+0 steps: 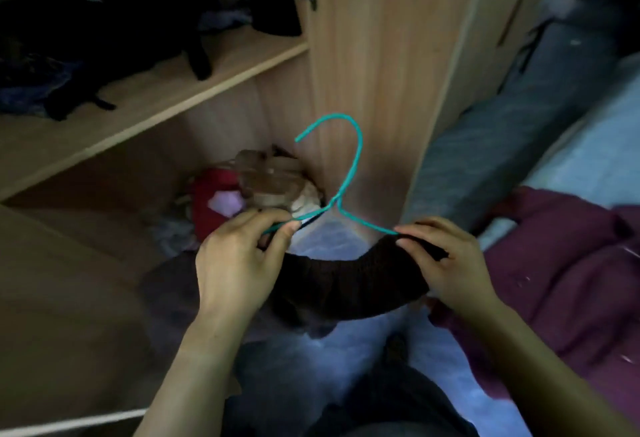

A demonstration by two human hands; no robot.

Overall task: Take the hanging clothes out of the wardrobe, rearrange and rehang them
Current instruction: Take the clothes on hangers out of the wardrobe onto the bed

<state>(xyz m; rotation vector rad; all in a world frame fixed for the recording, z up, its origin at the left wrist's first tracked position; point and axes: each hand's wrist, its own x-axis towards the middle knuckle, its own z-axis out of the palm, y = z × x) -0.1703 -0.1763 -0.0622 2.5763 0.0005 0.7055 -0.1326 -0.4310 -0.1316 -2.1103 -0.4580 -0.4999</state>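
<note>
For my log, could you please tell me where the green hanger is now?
In the head view, the hanger is mid-frame before the wardrobe panel: the left hand grips its left shoulder, the right hand pinches the dark garment over its right.

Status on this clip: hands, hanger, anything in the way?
Left hand pinches teal hanger arm. Right hand grips dark knit garment at other arm. Nothing in the way.

Left hand (pixel 235 260) pinches hanger (pixel 336 202); right hand (pixel 446 263) grips dark garment (pixel 363 280), apparently hanger too; forearms extended forward.
</note>
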